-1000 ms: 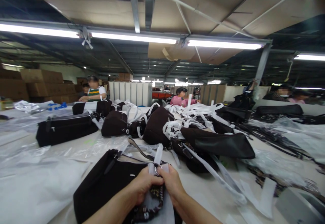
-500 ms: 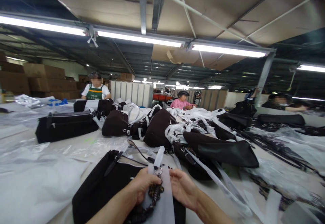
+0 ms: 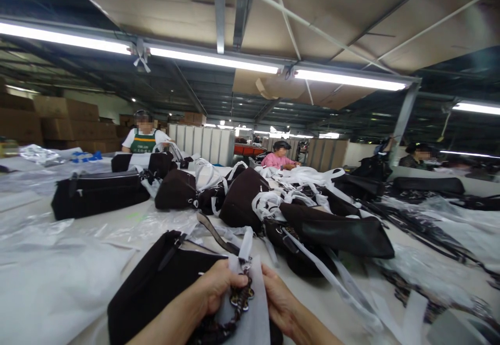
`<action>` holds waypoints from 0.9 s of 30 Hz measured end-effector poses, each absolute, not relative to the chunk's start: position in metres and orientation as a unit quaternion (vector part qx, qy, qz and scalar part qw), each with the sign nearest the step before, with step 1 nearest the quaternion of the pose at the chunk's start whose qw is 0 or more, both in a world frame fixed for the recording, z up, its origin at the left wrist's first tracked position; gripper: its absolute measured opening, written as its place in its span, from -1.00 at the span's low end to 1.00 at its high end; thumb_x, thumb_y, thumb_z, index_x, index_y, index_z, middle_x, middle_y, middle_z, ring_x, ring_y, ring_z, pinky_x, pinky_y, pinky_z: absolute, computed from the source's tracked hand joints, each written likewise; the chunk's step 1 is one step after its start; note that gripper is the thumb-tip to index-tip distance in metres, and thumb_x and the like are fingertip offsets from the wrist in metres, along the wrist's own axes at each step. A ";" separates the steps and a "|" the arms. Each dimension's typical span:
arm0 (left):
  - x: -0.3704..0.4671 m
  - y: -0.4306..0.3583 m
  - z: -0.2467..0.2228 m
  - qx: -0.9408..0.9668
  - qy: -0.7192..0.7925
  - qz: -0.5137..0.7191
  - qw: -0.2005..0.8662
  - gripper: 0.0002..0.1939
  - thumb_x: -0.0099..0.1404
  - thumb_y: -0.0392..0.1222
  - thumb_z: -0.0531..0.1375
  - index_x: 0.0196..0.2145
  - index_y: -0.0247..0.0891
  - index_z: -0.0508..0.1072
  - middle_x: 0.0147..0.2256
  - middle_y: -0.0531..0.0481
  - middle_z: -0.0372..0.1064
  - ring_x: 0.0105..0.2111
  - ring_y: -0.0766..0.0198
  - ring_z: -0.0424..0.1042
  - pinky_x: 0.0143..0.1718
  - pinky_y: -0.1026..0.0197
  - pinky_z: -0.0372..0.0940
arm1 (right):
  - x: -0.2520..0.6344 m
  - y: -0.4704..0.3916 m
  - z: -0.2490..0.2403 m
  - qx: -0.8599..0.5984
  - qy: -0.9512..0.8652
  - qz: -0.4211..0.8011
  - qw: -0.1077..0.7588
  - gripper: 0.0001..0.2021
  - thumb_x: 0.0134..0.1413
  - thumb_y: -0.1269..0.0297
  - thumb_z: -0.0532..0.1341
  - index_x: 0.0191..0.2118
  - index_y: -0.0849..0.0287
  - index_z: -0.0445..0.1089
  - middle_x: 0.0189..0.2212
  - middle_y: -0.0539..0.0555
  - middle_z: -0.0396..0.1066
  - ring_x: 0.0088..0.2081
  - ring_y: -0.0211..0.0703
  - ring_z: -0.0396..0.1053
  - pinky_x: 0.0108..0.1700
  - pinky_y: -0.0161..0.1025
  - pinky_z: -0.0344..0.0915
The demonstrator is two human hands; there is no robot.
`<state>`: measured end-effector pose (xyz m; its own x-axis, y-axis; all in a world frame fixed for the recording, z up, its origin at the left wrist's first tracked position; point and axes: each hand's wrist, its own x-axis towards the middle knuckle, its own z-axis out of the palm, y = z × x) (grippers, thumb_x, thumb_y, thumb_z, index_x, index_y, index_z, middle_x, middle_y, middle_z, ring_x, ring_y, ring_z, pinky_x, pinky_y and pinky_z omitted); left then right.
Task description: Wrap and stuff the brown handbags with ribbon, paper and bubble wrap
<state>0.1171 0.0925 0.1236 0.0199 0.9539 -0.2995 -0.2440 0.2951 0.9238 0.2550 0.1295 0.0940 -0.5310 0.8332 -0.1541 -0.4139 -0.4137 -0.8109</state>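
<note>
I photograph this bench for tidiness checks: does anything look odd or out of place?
No damage or spill stands out. The white strips look untidy, tangled over the heaped dark bags, and a short pale strip lies apart on the right. That may be normal here.
</note>
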 end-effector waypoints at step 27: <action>0.110 0.076 0.140 0.372 0.561 0.369 0.641 -0.75 -0.19 -0.24 0.26 -0.45 -0.32 0.50 -0.51 -0.03 0.44 -0.54 0.24 0.37 -0.51 0.25 0.26 | 0.231 0.147 0.073 -0.506 -0.514 0.550 0.421 -0.77 -0.26 0.28 0.31 -0.66 0.13 0.22 -0.77 -0.13 0.21 -0.65 -0.28 0.16 -0.54 -0.30 0.03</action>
<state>0.1099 0.0760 0.1405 0.0988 0.8899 -0.4453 -0.0564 0.4518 0.8903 0.2312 0.1470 0.0735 -0.1332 0.9835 -0.1226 0.0569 -0.1160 -0.9916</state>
